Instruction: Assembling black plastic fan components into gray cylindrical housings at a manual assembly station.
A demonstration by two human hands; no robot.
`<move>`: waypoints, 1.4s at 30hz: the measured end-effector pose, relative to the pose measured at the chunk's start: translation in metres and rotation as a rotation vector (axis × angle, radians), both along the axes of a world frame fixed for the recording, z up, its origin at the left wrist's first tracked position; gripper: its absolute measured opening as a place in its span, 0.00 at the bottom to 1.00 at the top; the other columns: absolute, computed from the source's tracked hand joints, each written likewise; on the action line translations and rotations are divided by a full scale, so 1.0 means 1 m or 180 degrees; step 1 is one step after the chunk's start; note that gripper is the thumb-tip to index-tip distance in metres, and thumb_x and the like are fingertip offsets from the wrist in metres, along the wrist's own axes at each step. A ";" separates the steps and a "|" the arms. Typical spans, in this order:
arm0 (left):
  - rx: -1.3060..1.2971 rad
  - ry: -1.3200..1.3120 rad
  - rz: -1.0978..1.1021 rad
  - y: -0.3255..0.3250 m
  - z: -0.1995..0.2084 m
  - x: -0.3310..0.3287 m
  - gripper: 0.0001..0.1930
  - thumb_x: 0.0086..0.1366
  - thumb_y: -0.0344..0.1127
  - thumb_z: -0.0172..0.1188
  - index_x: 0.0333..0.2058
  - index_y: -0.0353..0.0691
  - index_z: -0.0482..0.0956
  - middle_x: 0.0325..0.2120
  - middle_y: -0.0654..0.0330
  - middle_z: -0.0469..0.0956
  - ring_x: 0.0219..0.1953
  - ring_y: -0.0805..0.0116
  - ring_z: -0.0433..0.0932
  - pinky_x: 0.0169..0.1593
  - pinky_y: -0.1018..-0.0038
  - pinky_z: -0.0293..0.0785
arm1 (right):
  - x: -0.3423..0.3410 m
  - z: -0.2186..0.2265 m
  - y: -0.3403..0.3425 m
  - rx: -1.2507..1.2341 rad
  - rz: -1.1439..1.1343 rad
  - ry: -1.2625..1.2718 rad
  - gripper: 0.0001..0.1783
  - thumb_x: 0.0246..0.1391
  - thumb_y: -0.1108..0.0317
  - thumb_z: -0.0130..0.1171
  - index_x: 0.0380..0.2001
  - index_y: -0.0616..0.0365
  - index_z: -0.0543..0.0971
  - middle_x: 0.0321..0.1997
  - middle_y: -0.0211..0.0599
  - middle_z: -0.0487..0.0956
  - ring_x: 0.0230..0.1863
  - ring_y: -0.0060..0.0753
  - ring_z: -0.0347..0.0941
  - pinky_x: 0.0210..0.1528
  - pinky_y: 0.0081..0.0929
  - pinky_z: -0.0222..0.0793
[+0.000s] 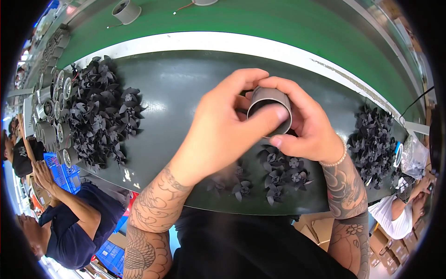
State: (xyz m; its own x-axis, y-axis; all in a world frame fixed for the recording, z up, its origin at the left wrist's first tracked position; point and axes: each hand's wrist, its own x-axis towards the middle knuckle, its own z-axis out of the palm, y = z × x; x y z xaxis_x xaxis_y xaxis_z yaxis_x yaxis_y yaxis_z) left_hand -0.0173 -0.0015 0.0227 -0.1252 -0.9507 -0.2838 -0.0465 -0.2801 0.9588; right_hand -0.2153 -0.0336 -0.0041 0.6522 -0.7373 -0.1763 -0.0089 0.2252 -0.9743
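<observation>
A short grey cylindrical housing point(268, 94) is held between my two hands above the dark green worktop, its open end tilted toward me. My left hand point(227, 121) grips it from the left, with the thumb pushed into the opening and the other fingers behind. Around its far and right side curls my right hand point(309, 125), the thumb by the lower rim. The inside is dark and partly covered by my left thumb, so I cannot tell what is in it. Below the hands lie several loose black fan impellers point(284, 174) on the worktop.
To the left is a heap of black impellers point(100, 116) beside stacked grey housings point(60, 125). Another impeller heap point(371, 144) lies right, near a clear plastic bag point(413, 156). Beyond a white rail point(223, 41) runs a green conveyor belt point(278, 21) carrying a wired housing point(126, 11). Co-workers sit at both sides.
</observation>
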 end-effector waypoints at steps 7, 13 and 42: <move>-0.0097 0.0177 -0.0515 -0.007 0.000 0.011 0.40 0.54 0.23 0.72 0.65 0.33 0.63 0.57 0.52 0.71 0.48 0.69 0.77 0.47 0.73 0.79 | 0.001 -0.006 -0.002 -0.0861 0.0095 -0.0019 0.40 0.43 0.76 0.72 0.62 0.58 0.70 0.60 0.39 0.72 0.54 0.31 0.74 0.46 0.26 0.76; -0.0070 0.0229 -0.0587 0.002 0.008 0.032 0.36 0.59 0.26 0.70 0.65 0.36 0.66 0.56 0.49 0.73 0.47 0.66 0.79 0.49 0.72 0.80 | 0.002 0.018 -0.012 -0.3277 -0.0503 0.1851 0.33 0.39 0.72 0.73 0.52 0.60 0.75 0.50 0.44 0.77 0.48 0.41 0.78 0.53 0.33 0.73; -0.1461 -0.3522 0.0299 0.037 0.027 0.095 0.21 0.56 0.22 0.61 0.51 0.31 0.77 0.37 0.53 0.77 0.35 0.62 0.74 0.41 0.69 0.73 | -0.013 -0.040 -0.120 -0.2435 -0.2917 0.1032 0.22 0.53 0.74 0.59 0.53 0.61 0.75 0.37 0.43 0.82 0.34 0.34 0.80 0.40 0.31 0.77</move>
State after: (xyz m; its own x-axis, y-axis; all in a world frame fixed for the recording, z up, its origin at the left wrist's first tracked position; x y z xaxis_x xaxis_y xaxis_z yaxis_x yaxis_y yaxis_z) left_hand 0.0776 0.0359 0.0495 0.0480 -0.9836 0.1738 -0.9054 0.0307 0.4235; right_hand -0.2278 -0.1537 -0.0444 -0.1524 -0.8831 0.4437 -0.4134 -0.3508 -0.8402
